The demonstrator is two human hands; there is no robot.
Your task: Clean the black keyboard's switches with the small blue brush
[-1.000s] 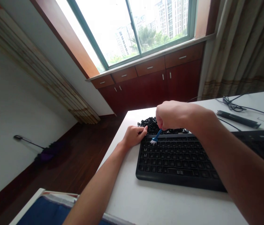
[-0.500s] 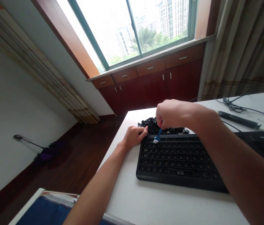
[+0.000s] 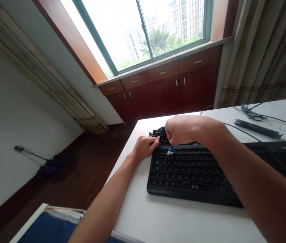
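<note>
My right hand is shut on a small blue brush with white bristles, and the bristle tip sits on the top key row of a black computer keyboard. The brush handle is mostly hidden by my fingers. My left hand rests on the white table beside the keyboard's top left corner, with nothing visible in it. Its fingertips touch a heap of loose black keycaps lying behind the keyboard.
A black bar and tangled dark cables lie at the table's far right. A flat black panel sits to the right of the keyboard. The table's left edge drops to a wooden floor.
My right hand has moved down and slightly left, and less of the blue brush shows below it. My left hand has barely moved.
</note>
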